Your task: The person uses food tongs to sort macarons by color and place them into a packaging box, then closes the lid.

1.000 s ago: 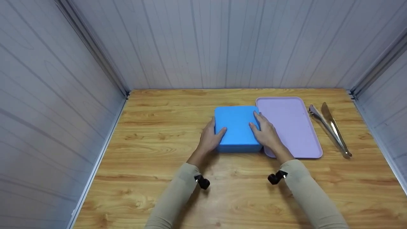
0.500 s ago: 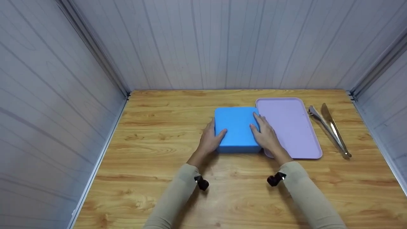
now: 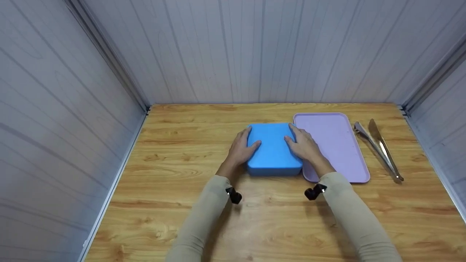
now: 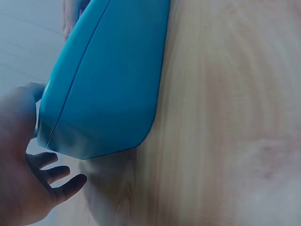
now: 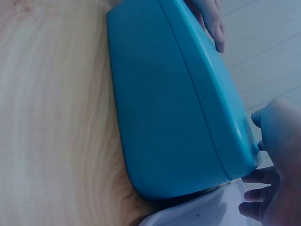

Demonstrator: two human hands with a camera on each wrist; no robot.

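A blue box (image 3: 273, 149) with rounded corners and a lid whose seam runs along its side sits on the wooden surface (image 3: 182, 203), near the middle and towards the back, its right edge just beside, perhaps touching, a pale lilac tray (image 3: 338, 142). The left hand (image 3: 241, 148) grips the box's left side: its thumb lies over the lid's top edge and its fingers (image 4: 61, 176) curl down along the side wall, as the left wrist view shows. The right hand (image 3: 305, 146) grips the right side in the same way, thumb on the lid and fingers (image 5: 256, 193) wrapped down between the box and the tray's rim. In the right wrist view the box's near corner overlaps the tray's edge, so the box seems slightly raised there, though I cannot tell for certain. No brand, label or writing shows on the box, the tray or anything else. Both arms wear beige sleeves (image 3: 204, 222), each with a small black fitting at the wrist. To the right of the tray, apart from it, lie metal tongs (image 3: 380, 147), pointing away from the person. Grey panelled walls (image 3: 255, 47) close in the surface on three sides.
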